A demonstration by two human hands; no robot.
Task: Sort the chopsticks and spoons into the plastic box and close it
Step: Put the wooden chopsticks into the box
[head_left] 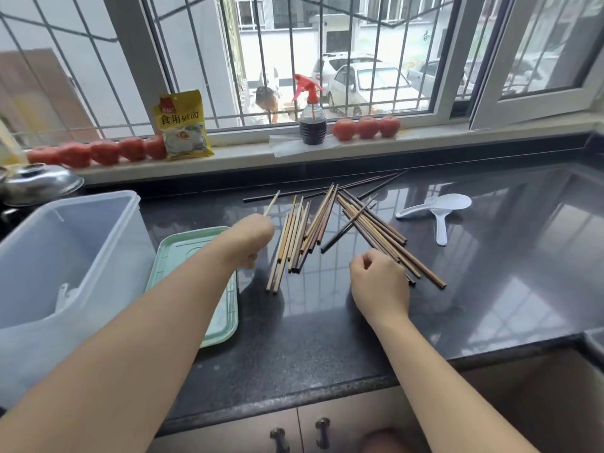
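Observation:
Several wooden chopsticks (302, 237) lie scattered on the dark countertop (327, 338), with a few thin dark ones (327, 189) behind them. My left hand (250, 238) holds a light chopstick (272, 203) whose tip sticks out toward the window. My right hand (379, 282) has its fingers curled on the near ends of the right-hand chopstick bundle (385, 237). Two white spoons (434, 209) lie to the right. The clear plastic box (65, 256) stands open at the left, and its pale green lid (196, 256) lies flat beside it.
A metal pot lid (36, 183) sits behind the box. On the windowsill stand rows of tomatoes (98, 152), a yellow packet (183, 125) and a red-topped spray bottle (312, 116). Cabinet doors with handles (300, 436) lie below the counter edge.

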